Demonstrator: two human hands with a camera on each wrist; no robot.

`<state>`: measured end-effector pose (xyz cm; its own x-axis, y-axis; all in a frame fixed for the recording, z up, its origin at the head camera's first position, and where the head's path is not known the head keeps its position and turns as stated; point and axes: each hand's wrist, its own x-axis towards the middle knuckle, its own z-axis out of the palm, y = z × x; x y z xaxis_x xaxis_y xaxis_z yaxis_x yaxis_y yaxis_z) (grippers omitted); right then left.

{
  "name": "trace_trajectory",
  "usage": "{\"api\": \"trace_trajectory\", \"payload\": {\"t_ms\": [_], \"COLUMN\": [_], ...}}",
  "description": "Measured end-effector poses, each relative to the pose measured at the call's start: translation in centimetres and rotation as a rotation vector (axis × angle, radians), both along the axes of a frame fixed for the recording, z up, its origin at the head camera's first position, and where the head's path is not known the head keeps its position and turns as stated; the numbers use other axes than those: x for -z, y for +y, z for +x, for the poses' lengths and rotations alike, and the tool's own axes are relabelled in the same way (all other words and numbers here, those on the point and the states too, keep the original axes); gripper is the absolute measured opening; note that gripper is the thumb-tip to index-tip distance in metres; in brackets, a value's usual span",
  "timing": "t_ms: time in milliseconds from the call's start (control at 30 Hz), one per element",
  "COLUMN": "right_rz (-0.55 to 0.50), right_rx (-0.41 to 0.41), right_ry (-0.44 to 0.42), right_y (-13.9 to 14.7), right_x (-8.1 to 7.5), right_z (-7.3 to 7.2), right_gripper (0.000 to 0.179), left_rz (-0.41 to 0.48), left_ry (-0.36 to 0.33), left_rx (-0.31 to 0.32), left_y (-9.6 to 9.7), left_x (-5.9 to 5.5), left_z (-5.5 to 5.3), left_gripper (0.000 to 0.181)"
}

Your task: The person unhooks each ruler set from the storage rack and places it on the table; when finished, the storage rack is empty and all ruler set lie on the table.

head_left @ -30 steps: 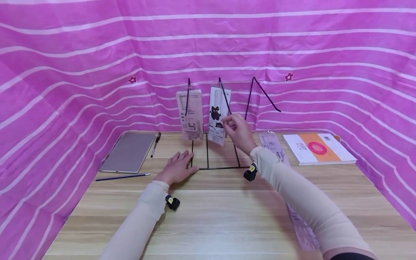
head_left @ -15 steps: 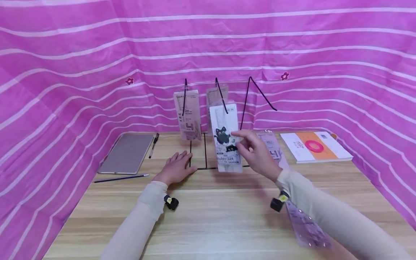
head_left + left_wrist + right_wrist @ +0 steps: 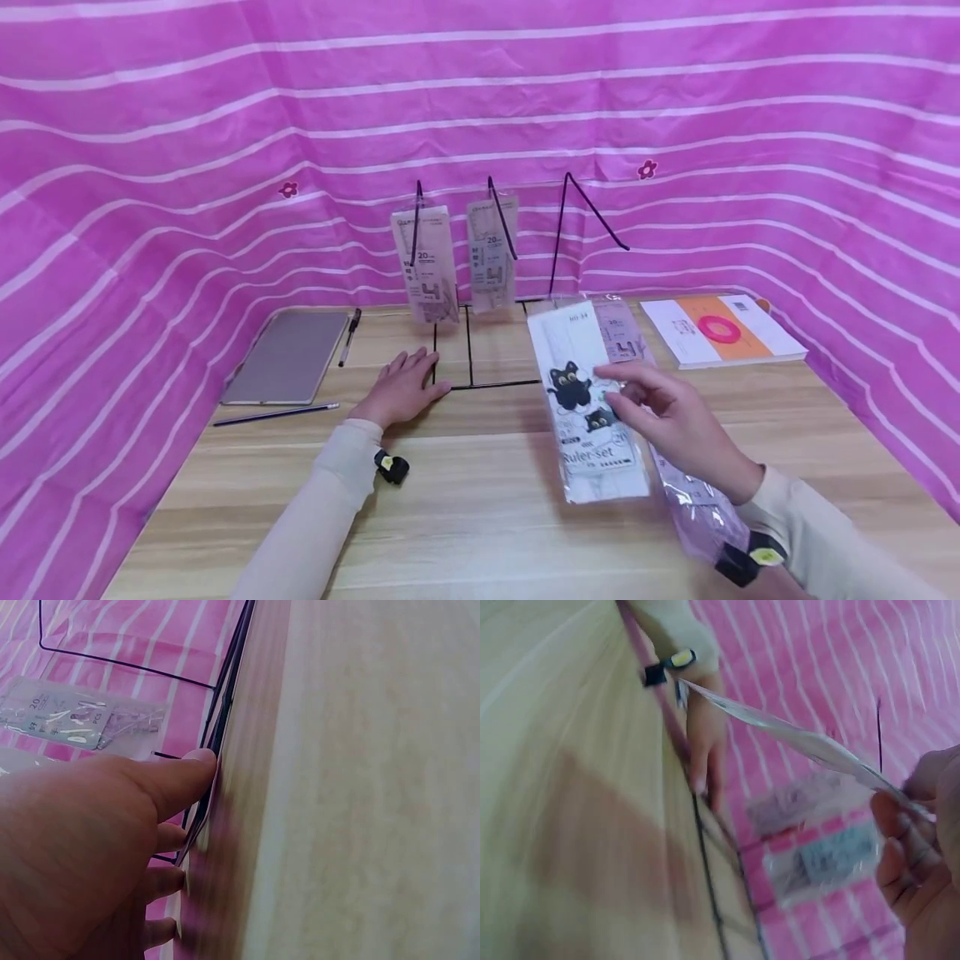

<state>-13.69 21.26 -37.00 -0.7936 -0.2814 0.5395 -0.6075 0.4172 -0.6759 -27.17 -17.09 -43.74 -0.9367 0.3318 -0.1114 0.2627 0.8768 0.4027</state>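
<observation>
My right hand (image 3: 678,421) pinches the edge of a ruler set pack (image 3: 581,367) with black cats on it, tilted above the table right of the rack. Seen edge-on in the right wrist view, the same pack (image 3: 802,742) runs out from my fingers. My left hand (image 3: 401,385) rests flat at the front left corner of the black wire rack (image 3: 491,386), its thumb touching the wire in the left wrist view. From the rack's left hook hangs one ruler pack (image 3: 429,258), and from the middle hook another ruler pack (image 3: 491,250). The right hook (image 3: 592,204) carries nothing.
Right of the rack lie two pinkish ruler packs, one farther back (image 3: 622,329) and one nearer (image 3: 701,508), partly hidden by the hand. A book (image 3: 723,332) is at far right. On the left are a grey tablet-like slab (image 3: 288,357), a pen (image 3: 349,337) and a pencil (image 3: 277,414).
My right hand has drawn the cat ruler pack off the middle hook, toward me and to the right, uncovering another pack behind. My left hand has stayed on the rack's corner.
</observation>
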Motion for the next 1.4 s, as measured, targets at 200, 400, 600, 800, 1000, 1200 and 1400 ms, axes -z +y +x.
{"api": "trace_trajectory", "payload": {"t_ms": [200,400,600,800,1000,1200,1400], "right_rz": [0.109,0.221,0.362,0.534,0.586,0.629,0.596], "right_rx": [0.116,0.199,0.238,0.315,0.339,0.371,0.395], "right_ry": [-0.279,-0.437,-0.409,-0.312,-0.217,-0.113,-0.131], "right_y": [2.2,3.3,3.2,2.9,2.6,2.5,3.2], "right_x": [2.5,4.1,5.0,5.6,6.2,6.9,6.1], "right_z": [1.0,1.5,1.4,1.0,0.5,0.2,-0.2], "right_gripper": [0.033,0.034,0.033,0.030,0.030,0.024,0.020], "left_rz": [0.000,0.005,0.008,0.011,0.011,0.003,0.015], "left_ry": [0.008,0.002,0.007,0.000,0.001,0.005,0.005], "left_rx": [0.002,0.008,0.005,0.006,0.002,-0.001,-0.002], "left_y": [-0.2,0.1,0.0,0.1,0.0,-0.1,-0.1], "left_x": [0.0,0.0,0.0,0.1,0.2,0.4,0.4], "left_z": [-0.1,-0.1,-0.1,-0.2,-0.2,-0.3,-0.3], "left_gripper": [0.073,0.074,0.073,0.073,0.073,0.074,0.074]}}
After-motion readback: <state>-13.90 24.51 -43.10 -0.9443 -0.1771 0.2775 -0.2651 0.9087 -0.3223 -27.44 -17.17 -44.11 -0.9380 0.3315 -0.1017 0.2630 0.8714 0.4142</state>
